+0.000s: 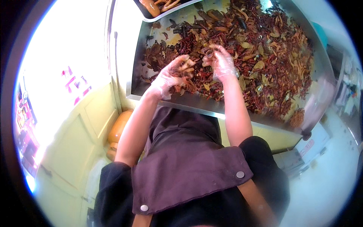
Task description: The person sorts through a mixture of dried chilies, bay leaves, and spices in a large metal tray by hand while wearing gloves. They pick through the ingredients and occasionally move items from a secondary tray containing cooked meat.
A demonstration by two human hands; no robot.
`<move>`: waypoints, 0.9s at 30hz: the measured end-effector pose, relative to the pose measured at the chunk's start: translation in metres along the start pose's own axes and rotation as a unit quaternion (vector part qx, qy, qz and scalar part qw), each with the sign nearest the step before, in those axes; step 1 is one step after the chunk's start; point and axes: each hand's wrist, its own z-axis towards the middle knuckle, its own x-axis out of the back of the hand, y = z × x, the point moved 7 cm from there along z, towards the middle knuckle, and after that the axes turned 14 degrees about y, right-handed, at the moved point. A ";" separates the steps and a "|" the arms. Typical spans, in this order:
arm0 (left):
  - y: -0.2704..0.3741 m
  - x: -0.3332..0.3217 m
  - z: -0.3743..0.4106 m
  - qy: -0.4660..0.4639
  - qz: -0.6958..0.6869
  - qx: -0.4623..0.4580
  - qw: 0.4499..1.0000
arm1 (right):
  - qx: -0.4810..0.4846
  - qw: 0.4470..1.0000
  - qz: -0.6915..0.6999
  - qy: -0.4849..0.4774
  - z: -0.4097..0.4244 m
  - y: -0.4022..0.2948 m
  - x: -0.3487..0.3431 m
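My left hand (168,78), in a clear plastic glove, cups a handful of wet brown spices (185,81) over the near left part of a steel tray. My right hand (222,63), gloved the same way, has its fingers curled around a small dark brown piece (209,53) that I cannot name exactly. Both hands are just above the spice pile, a little apart from each other. Dried red chilies, leaves and bits of bark (263,65) are spread across the large steel tray (187,103). The glove and spices hide part of my left fingers.
A smaller metal tray (154,19) with glossy brown cooked meat overlaps the far left edge. An orange gas cylinder (120,127) stands below on the left, beside a pale yellow door (76,142). White boxes (309,144) bearing writing lie low on the right.
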 end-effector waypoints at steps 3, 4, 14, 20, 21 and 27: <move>-0.001 -0.019 -0.004 -0.055 0.069 0.034 0.996 | -0.045 0.998 -0.017 0.033 -0.037 0.010 -0.008; -0.003 -0.024 -0.003 -0.075 0.057 0.026 0.995 | -0.002 0.997 -0.066 0.026 -0.045 0.017 -0.011; -0.022 -0.017 -0.021 -0.144 0.065 0.035 0.987 | -0.021 0.972 -0.198 -0.127 -0.098 0.043 -0.018; -0.010 0.009 -0.014 -0.131 0.138 -0.032 0.981 | 0.067 0.884 -0.437 -0.149 -0.055 0.014 -0.033; -0.009 0.015 -0.014 -0.109 0.115 -0.006 0.987 | 0.134 0.795 -0.591 -0.032 -0.033 -0.009 -0.033; -0.019 0.049 -0.025 -0.062 0.029 0.083 0.994 | 0.268 0.422 -0.842 0.201 0.061 -0.034 -0.027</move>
